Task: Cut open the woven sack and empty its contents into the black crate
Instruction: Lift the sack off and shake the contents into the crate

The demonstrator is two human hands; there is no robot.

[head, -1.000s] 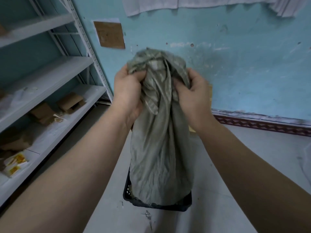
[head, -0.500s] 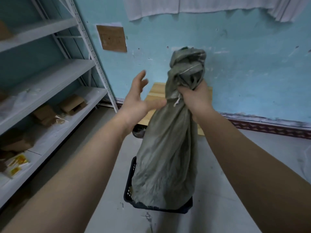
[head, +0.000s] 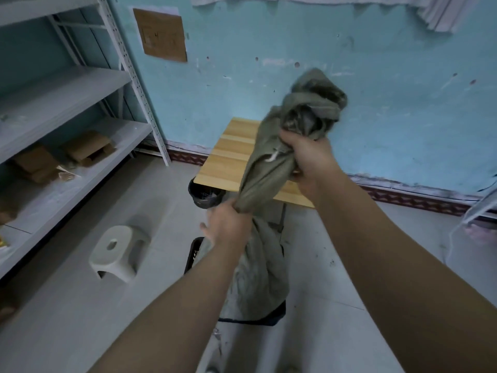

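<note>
Since half a second ago, on my feed, the left hand (head: 228, 224) has dropped from hanging open beside the sack (head: 266, 162) and now clasps it round its pinched middle, straight above the crate (head: 192, 254). The right hand (head: 306, 157) keeps its fist clenched just under the bunched, knotted top, higher over the crate and toward its far right. Biggest in my view is the grey shelf rack (head: 67, 103), well off to the crate's left, against the blue wall (head: 403, 103). The olive sack hangs slanted from the right hand down to the left, then bulges below the left hand, and its lower end sits inside the crate. I cannot tell whether anything has spilled out, as the cloth covers nearly all of the crate's inside. A wooden table (head: 228, 157) stands just beyond the crate, against the wall. Of the black crate itself I see only its left rim and its near edge, on the floor between my forearms. A pale plastic stool (head: 115, 251) stands on the floor near the crate's left side. A dark bin (head: 204, 195) sits beyond the crate, under the table's near-left corner. Flattened cardboard boxes (head: 88, 148) lie on a low shelf far left of the crate, and a cardboard sheet (head: 164, 36) is stuck to the wall high beyond it.
</note>
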